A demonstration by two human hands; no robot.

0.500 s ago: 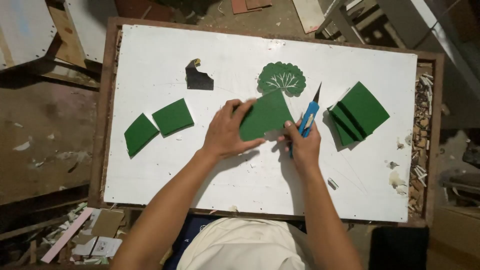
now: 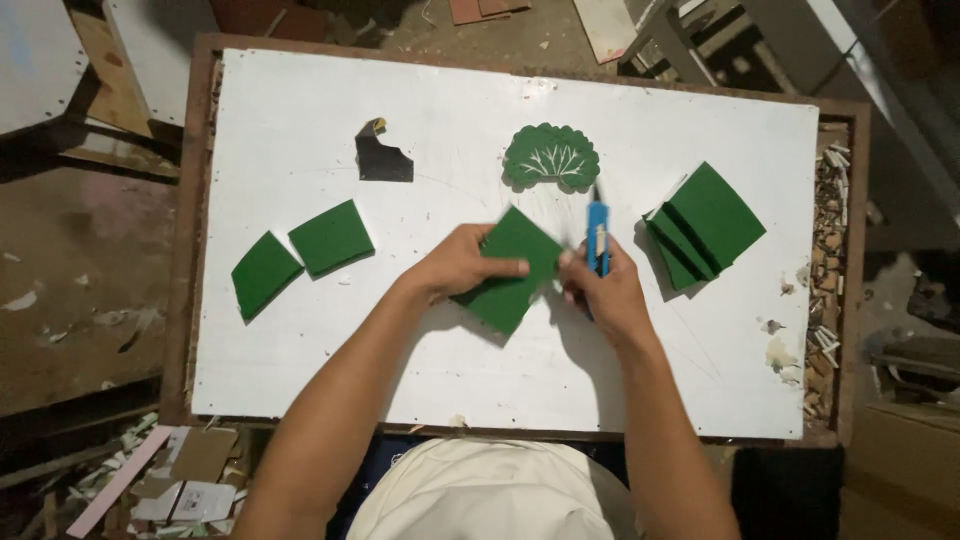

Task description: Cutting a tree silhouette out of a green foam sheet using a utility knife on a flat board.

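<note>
The square green foam sheet [image 2: 512, 268] lies near the white tabletop's [image 2: 300, 120] centre, turned diamond-wise with corners at 12 and 6 o'clock. The left hand [image 2: 462, 262] pinches its 9 o'clock side; the right hand [image 2: 605, 290], fingers closed around an upright blue utility knife [image 2: 598, 232], touches its 3 o'clock corner. Bare tabletop lies open toward 6 o'clock.

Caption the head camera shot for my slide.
Left hand holds a green sheet while right hand grips a blue knife.

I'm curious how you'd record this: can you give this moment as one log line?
left hand: holds green sheet | right hand: grips blue craft knife | surface: white board | nearby: cut green leaf shape, green stack
</note>
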